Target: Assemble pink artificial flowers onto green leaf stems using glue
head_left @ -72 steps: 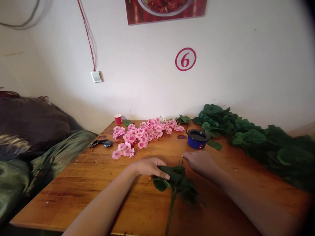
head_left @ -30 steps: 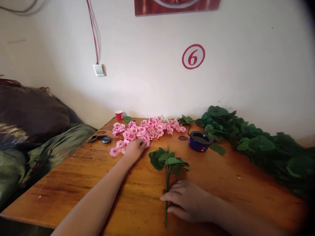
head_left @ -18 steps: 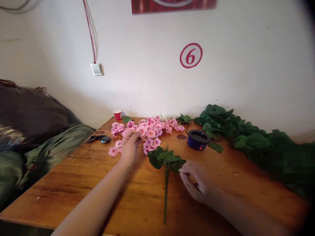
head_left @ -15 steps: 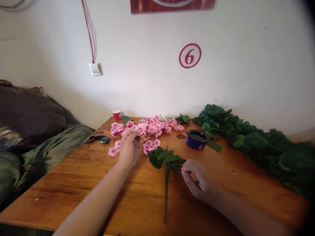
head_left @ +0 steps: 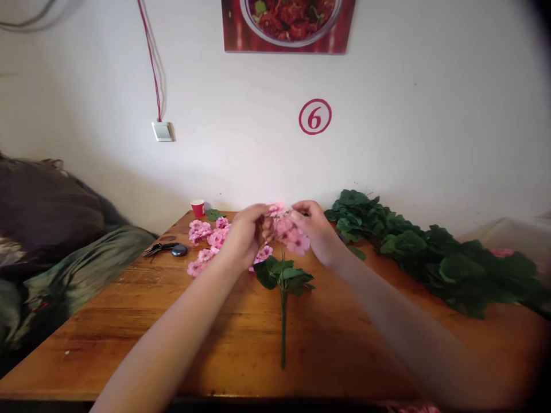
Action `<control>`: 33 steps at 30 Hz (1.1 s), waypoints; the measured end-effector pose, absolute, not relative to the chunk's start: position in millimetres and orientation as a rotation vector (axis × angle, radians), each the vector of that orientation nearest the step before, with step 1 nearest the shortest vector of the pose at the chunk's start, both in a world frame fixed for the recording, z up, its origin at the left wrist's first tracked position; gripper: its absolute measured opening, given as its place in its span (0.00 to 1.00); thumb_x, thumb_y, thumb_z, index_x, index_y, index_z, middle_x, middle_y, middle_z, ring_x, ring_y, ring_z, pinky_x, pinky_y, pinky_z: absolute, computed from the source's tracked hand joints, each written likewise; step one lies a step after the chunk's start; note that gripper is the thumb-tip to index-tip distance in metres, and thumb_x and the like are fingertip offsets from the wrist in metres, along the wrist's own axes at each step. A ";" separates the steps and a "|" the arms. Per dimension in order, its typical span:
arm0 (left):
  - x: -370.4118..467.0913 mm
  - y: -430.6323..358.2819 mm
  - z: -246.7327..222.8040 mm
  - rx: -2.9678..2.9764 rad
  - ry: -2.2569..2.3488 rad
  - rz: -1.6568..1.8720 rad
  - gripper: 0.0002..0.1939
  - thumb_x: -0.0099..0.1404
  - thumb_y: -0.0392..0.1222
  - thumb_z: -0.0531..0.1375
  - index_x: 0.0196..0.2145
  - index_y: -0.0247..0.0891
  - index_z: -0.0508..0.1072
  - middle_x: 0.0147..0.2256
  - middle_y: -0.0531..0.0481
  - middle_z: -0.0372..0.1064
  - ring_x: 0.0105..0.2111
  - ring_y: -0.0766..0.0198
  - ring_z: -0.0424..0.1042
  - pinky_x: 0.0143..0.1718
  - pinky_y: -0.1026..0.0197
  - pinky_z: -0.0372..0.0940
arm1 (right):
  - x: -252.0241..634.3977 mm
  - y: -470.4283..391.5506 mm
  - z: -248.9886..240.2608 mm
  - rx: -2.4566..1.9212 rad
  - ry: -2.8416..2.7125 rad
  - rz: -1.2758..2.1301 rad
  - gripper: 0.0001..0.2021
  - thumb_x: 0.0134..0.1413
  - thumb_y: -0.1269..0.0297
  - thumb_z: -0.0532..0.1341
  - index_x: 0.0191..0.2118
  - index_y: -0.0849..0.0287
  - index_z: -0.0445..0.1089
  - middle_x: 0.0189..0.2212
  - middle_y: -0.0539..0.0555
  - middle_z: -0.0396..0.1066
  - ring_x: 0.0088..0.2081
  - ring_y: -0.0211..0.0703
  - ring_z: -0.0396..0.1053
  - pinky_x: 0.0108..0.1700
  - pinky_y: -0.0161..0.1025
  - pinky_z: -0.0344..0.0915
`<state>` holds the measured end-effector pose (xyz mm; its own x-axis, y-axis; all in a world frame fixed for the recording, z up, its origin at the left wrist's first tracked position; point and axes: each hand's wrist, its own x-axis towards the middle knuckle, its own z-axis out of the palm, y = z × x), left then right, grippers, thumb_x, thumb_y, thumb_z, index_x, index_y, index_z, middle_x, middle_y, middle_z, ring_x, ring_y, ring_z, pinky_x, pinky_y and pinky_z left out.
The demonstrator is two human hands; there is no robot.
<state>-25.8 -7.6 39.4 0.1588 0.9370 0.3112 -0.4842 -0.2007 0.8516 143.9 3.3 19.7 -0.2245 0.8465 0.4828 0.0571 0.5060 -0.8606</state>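
Note:
Both hands are raised above the far half of the wooden table. My left hand (head_left: 252,229) is closed on a pink artificial flower (head_left: 276,210). My right hand (head_left: 313,225) pinches close to the same flower, its thumb and forefinger together at the flower's right side; what exactly lies between them is too small to make out. Behind and between the hands are more pink blossoms (head_left: 296,238). In front of them a green stem with leaves (head_left: 283,318) rests on the table, apart from both hands. Further pink flower clusters (head_left: 204,258) lie left of my left hand.
The wooden table (head_left: 129,338) meets the white wall. Scissors (head_left: 157,249) and a dark round object (head_left: 179,249) lie at left, a red paper cup (head_left: 198,208) behind them. A long heap of green leaves (head_left: 413,246) fills the right side. Dark bags stand left of the table.
My right hand has moved from the leafy stem up and away to meet my left hand. My left hand has shifted right with the pink flower. The blue pot is now hidden behind my right hand.

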 end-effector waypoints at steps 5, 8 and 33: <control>-11.8 7.9 72.8 1.236 0.411 1.575 0.10 0.58 0.39 0.61 0.22 0.37 0.64 0.18 0.58 0.56 0.17 0.73 0.56 0.20 0.66 0.54 | 126.6 17.8 60.9 -0.576 -1.425 1.241 0.28 0.54 0.36 0.61 0.46 0.55 0.61 0.31 0.50 0.65 0.28 0.39 0.67 0.26 0.36 0.65; -11.5 15.5 72.9 1.312 0.437 1.641 0.09 0.56 0.39 0.64 0.23 0.36 0.68 0.19 0.57 0.59 0.18 0.73 0.58 0.20 0.67 0.54 | 123.2 21.0 59.2 -0.450 -1.310 1.118 0.24 0.50 0.43 0.67 0.42 0.55 0.63 0.33 0.50 0.67 0.31 0.38 0.68 0.30 0.36 0.66; -19.9 32.3 41.5 2.741 0.884 2.014 0.15 0.61 0.49 0.68 0.41 0.40 0.73 0.33 0.50 0.74 0.30 0.65 0.70 0.30 0.62 0.62 | 111.7 37.0 45.5 -0.276 -0.825 1.600 0.10 0.53 0.66 0.62 0.23 0.57 0.63 0.19 0.47 0.60 0.21 0.33 0.57 0.23 0.33 0.59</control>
